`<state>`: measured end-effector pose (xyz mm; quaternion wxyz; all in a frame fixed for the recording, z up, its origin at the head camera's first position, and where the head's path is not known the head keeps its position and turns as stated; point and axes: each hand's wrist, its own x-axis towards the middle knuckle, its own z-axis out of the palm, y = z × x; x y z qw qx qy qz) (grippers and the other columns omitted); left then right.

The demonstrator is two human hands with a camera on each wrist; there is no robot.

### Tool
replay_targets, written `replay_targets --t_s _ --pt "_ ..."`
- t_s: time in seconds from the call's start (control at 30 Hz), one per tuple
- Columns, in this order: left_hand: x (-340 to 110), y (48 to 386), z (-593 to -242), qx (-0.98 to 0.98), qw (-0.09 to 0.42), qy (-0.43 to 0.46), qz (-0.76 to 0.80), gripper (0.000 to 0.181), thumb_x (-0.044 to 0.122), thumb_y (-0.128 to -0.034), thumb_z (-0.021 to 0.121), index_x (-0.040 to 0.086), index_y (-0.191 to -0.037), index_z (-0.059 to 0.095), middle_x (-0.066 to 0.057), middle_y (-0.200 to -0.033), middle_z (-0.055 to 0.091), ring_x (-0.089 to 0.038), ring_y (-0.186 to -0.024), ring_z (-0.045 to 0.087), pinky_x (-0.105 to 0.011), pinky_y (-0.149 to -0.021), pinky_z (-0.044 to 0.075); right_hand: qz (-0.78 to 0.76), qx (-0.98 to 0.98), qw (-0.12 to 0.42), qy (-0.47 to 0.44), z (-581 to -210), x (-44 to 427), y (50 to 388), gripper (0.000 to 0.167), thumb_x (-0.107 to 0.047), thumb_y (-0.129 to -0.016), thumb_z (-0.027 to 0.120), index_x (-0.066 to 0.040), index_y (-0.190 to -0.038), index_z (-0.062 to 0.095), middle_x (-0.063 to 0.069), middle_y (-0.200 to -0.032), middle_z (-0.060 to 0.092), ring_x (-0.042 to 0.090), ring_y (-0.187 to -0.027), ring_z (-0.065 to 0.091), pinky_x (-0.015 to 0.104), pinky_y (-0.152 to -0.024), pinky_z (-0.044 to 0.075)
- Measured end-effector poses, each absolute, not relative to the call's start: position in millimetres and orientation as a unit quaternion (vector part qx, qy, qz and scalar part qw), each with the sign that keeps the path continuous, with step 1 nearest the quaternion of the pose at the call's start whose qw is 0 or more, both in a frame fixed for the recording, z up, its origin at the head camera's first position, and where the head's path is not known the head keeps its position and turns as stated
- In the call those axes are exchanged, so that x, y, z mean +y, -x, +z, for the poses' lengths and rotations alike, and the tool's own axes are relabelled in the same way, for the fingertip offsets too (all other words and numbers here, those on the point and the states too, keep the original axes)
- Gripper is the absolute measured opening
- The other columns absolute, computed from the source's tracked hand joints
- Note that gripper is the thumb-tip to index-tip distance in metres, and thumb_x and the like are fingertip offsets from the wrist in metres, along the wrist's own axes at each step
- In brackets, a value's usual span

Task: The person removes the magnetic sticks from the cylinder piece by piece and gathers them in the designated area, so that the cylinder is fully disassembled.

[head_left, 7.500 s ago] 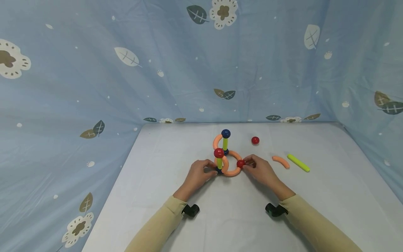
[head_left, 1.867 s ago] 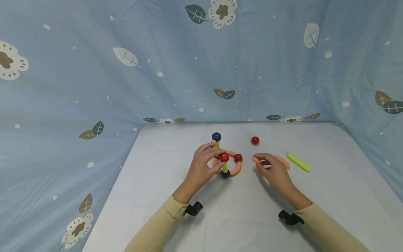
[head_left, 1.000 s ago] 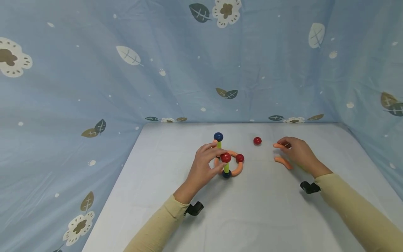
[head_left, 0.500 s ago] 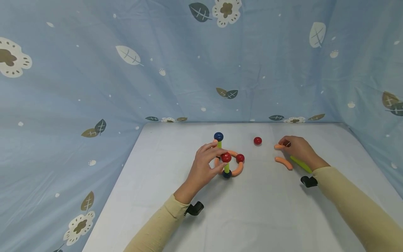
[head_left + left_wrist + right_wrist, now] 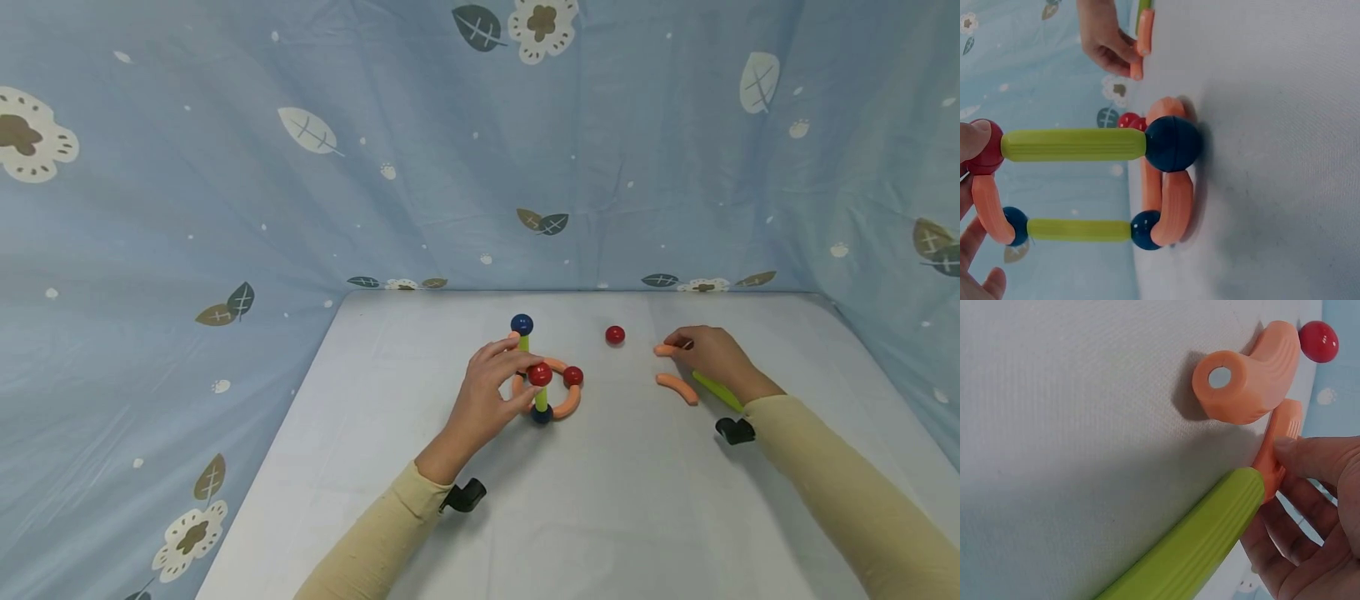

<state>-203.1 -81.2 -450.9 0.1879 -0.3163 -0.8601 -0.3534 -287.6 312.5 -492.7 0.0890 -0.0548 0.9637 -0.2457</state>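
Observation:
My left hand (image 5: 483, 400) pinches the red ball (image 5: 540, 374) on top of an upright green rod (image 5: 1074, 144). That rod stands on a blue ball (image 5: 1174, 144), part of a ring of orange curved pieces (image 5: 567, 402) with a red ball (image 5: 573, 376) at its right. Behind, a second green rod (image 5: 1079, 230) carries another blue ball (image 5: 522, 324); an orange curve (image 5: 991, 209) joins the two tops. At the right, my right hand (image 5: 712, 358) pinches a loose orange curved piece (image 5: 1277, 450), low at the table, its far end partly behind the fingers.
A second loose orange curve (image 5: 677, 388) lies in front of my right hand. A loose green rod (image 5: 717, 390) lies partly under that hand and wrist. One loose red ball (image 5: 615, 335) sits between the structure and my right hand, on the white table (image 5: 585, 517).
My right hand has left the ring's red ball and moved right with an orange curved piece to beside the loose pieces. My left hand has moved from the base up to the top red ball.

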Motion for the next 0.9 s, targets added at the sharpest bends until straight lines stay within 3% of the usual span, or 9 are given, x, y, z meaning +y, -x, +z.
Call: replay_targets --t_s 0.5,0.9 --pt "-81 203 -450 -0.858 0.186 0.318 -0.359 0.04 0.017 -0.0856 0.084 0.015 -0.123 0.072 0.003 -0.119 0.073 -0.025 -0.137 0.049 -0.046 -0.118 0.031 -0.245 0.965 0.086 0.039 -495 312 284 0.04 -0.022 -0.1 0.067 0.001 -0.132 0.063 0.026 -0.127 0.061 0.04 -0.109 0.06 0.047 -0.079 0.056" --pt "-82 202 -451 -0.862 0.173 0.311 -0.362 0.041 0.018 -0.0862 0.084 0.015 -0.125 0.072 0.004 -0.122 0.072 -0.022 -0.139 0.047 -0.044 -0.12 0.028 -0.246 0.967 0.031 0.065 -489 305 265 0.036 -0.015 -0.099 0.066 0.0 -0.132 0.064 0.029 -0.133 0.055 0.047 -0.116 0.054 0.063 -0.094 0.048"
